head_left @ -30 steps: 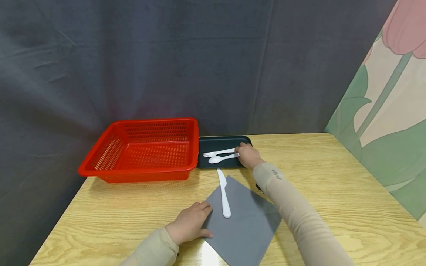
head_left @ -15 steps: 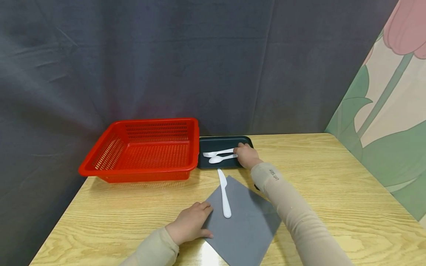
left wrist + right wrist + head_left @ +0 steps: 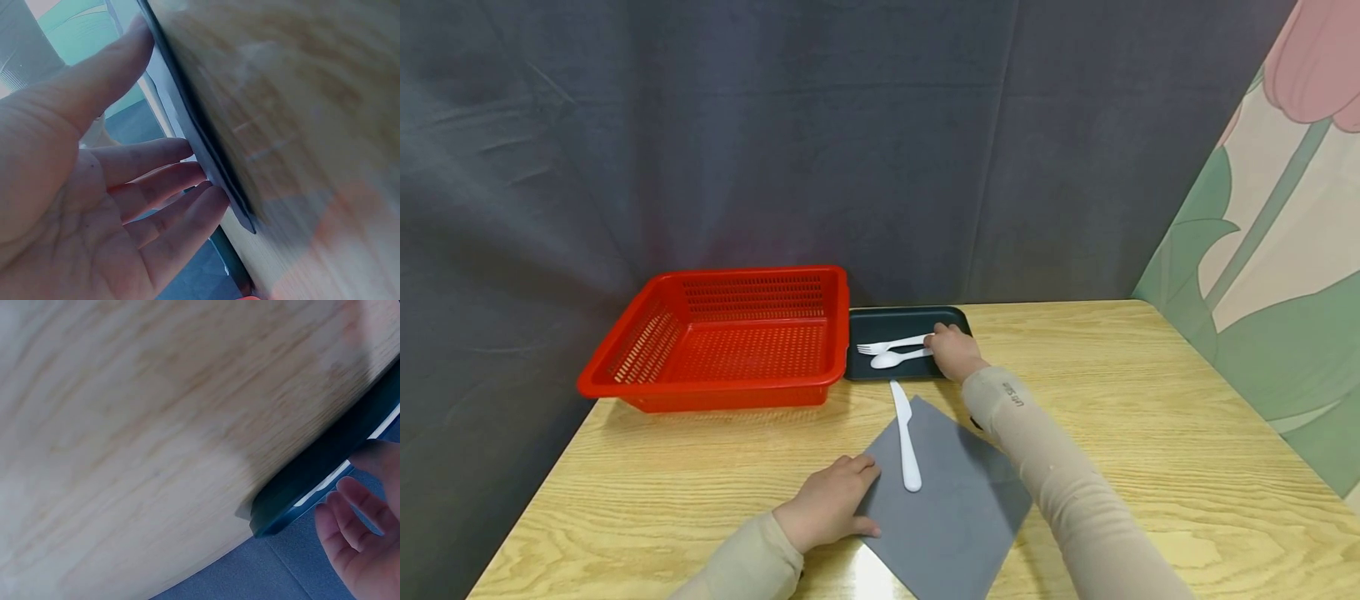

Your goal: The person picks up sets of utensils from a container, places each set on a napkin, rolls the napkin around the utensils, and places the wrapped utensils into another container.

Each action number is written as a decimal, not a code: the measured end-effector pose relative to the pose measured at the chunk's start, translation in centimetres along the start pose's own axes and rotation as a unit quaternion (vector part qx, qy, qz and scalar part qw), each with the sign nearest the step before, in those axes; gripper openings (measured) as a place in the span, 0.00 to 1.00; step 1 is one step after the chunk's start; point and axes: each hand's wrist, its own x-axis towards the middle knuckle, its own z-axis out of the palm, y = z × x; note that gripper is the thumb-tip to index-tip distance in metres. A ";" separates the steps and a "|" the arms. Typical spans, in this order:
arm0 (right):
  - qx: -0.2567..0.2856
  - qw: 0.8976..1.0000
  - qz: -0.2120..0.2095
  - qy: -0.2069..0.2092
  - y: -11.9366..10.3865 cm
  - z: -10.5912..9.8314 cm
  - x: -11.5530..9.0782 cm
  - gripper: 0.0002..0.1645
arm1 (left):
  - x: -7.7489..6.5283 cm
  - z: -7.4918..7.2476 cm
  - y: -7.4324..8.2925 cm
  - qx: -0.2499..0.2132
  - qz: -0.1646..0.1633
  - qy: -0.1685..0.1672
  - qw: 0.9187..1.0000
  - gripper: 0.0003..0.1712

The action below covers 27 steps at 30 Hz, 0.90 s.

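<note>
A grey square napkin (image 3: 958, 517) lies turned cornerwise on the table, and a white plastic knife (image 3: 907, 450) rests across its left part. My left hand (image 3: 831, 504) touches the napkin's left edge with spread, nearly straight fingers; the left wrist view shows the fingertips along its layered edge. Farther back, a white fork (image 3: 883, 346) and a white spoon (image 3: 887, 360) lie side by side in a dark tray (image 3: 898, 315). My right hand (image 3: 955, 352) is over their handle ends, which it hides. In the right wrist view its fingers (image 3: 340, 525) are loosely bent at the tray's rim.
A red perforated basket (image 3: 752, 385) stands left of the tray, close against it. A dark curtain (image 3: 820, 150) hangs behind the wooden table (image 3: 1150, 417). At the right is a wall covering (image 3: 1262, 275) with a large flower pattern.
My right hand has shifted slightly left along the handles of the fork and spoon, which stay in place. The left hand, napkin and knife look unmoved.
</note>
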 end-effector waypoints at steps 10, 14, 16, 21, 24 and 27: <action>0.004 1.000 0.003 -0.003 -0.2 0.0 -0.1 0.18 | 0.0 -0.1 0.1 -0.001 -0.003 -0.001 1.000 0.41; 0.002 1.000 -0.002 -0.001 -0.3 0.1 -0.1 0.17 | 0.0 0.0 0.0 -0.002 0.000 0.000 1.000 0.41; 0.001 1.000 -0.006 0.002 -0.3 0.2 0.0 0.16 | 0.0 0.0 0.0 -0.003 0.001 0.000 1.000 0.41; -0.002 1.000 -0.014 0.005 -0.4 0.3 0.1 0.15 | 0.0 0.0 -0.1 0.000 0.002 0.003 1.000 0.41; -0.005 1.000 -0.015 0.008 -0.4 0.3 0.1 0.15 | 0.0 0.1 -0.1 0.002 0.003 0.003 1.000 0.42; -0.010 1.000 -0.015 0.009 -0.5 0.4 0.1 0.15 | 0.0 0.1 -0.2 0.002 0.006 0.005 1.000 0.42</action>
